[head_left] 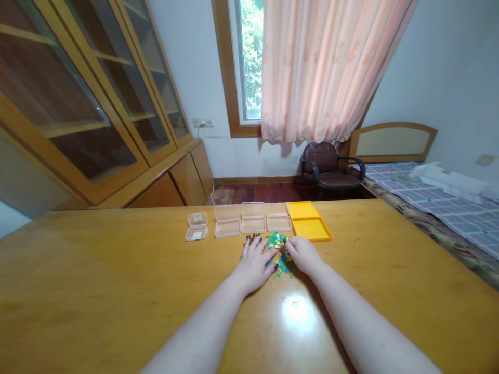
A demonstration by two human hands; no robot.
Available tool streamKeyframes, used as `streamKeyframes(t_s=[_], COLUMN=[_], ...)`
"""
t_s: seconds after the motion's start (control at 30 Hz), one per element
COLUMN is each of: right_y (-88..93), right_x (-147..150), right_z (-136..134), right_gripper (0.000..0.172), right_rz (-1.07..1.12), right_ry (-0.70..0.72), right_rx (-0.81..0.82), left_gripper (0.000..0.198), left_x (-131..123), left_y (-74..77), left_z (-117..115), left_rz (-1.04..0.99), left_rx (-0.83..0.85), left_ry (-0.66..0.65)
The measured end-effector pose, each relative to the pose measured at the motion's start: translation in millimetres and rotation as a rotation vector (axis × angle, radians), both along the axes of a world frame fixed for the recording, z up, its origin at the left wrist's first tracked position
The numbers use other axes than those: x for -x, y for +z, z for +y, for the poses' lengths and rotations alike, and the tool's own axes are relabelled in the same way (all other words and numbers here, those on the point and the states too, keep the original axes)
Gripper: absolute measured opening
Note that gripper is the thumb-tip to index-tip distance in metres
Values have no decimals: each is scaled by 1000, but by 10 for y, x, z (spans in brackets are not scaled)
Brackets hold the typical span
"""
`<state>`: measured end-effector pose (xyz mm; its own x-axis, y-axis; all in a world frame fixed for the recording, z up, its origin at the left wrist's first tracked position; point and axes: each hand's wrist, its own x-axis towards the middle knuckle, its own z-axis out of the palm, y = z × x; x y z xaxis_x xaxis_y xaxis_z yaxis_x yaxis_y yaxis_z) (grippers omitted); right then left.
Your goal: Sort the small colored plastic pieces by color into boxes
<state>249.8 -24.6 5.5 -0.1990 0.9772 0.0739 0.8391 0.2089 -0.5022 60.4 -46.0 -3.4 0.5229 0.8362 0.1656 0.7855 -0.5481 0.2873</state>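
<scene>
Small coloured pieces point(286, 264), mostly green with some blue, yellow and white, lie loose on the wooden table between my hands. More green and blue pieces point(275, 238) form a pile just beyond. My left hand point(254, 265) rests low with its fingers spread, its fingertips beside a little heap of dark brown pieces point(252, 237). At the right edge of the coloured pieces, my right hand point(305, 254) has its thumb and finger pinched together. A dark spot shows at those fingertips; what they hold is too small to make out.
Beyond the pieces stand open clear plastic boxes point(227, 228), one small clear box point(196, 234) and an open yellow case point(313, 229) in a row on the table point(117, 291). Behind the table are a brown armchair point(325, 163), a bed and a glass-fronted cabinet.
</scene>
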Motion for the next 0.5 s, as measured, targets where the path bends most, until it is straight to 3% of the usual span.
streamKeyframes(t_s=[0.17, 0.5], right_y=[-19, -30], right_x=[7, 14], right_z=[4, 9], right_gripper=[40, 39], right_rz=[-16, -57], right_ry=[73, 73], right_rx=[-32, -70], left_gripper=[45, 21], left_x=[8, 10], left_y=[-5, 51], left_z=[3, 26], left_rz=[25, -59], left_rx=[22, -57], left_ry=[7, 137])
